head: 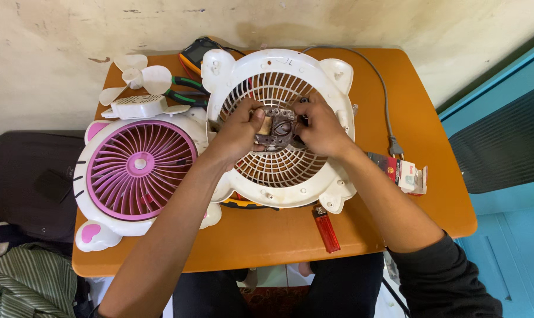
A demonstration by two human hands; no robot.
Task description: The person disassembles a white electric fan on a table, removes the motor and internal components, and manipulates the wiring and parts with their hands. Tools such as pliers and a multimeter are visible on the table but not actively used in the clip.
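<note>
1. Both hands meet over the middle of a white fan grille (278, 171); the left hand (238, 131) has its grip closed on the left edge of a small rusty motor (278, 128), thumb and fingers pinching it.
2. From the other side, the right hand (321, 129) has its grip closed on the motor's right edge, fingers curled round it.
3. That motor sits at the centre of the round white grille, which lies flat on an orange counter (432, 194) and has small ear-shaped tabs on its rim.
4. To the left, touching the white grille, lies a second fan cover (138, 171) with a pink slatted face in a white frame with pink-tipped ears.
5. Behind the pink cover rest a white fan blade (136, 76) and a white housing piece (138, 106).
6. Green-handled pliers (187, 88) lie between the blade and the white grille, with a dark meter (197, 52) at the far edge of the counter.
7. A grey power cord (384, 94) runs along the right side of the counter, its plug (394, 145) lying near the right forearm.
8. A red lighter (326, 229) lies at the near edge, just in front of the white grille.
9. A small red and white carton (405, 174) lies on the right, just beside the right forearm.
10. A striped cloth (25, 277) and a dark bag (25, 176) sit off the counter on the left.
</note>
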